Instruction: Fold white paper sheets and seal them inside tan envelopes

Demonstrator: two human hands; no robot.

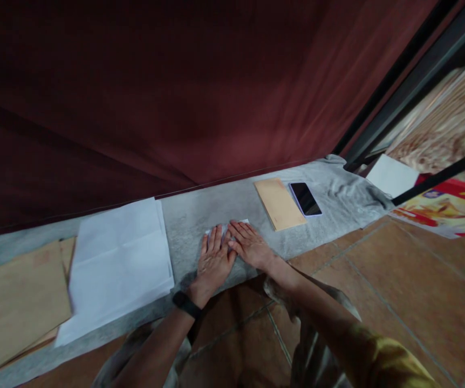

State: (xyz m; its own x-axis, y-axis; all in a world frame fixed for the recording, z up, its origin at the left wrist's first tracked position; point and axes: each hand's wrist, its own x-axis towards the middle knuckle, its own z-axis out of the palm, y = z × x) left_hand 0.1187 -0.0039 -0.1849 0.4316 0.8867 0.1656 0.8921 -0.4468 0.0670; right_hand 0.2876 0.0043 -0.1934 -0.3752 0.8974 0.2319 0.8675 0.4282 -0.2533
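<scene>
- The left hand (pixel 214 261) lies flat, palm down, fingers stretched out and close together, gripping nothing.
- The right hand (pixel 251 245) is flat and spread open too, just beside the left, its fingers crossing slightly over the left fingertips.
- Both hands press on a small folded paper (pixel 241 222); only its white far edge shows past the fingertips, the rest is hidden under the palms.
- The paper rests on a grey cloth (pixel 200 213) that runs under and to both sides of the hands.
- A black wristband (pixel 186 304) sits on the left wrist.
- To the left of the left hand, near it, lies a stack of white sheets (pixel 121 258).
- Further left of that stack, well apart from the hands, are brown envelopes (pixel 18 296), partly under the sheets.
- Beyond and to the right of the right hand lies a tan envelope (pixel 279 203).
- A phone (pixel 305 198) lies screen up, dark, just beside the tan envelope on its far-right side.
- A dark red curtain (pixel 176 97) hangs beyond the fingertips, behind the cloth.
- Brown floor tiles (pixel 398 291) lie under the forearms, nearer the person than the hands.
</scene>
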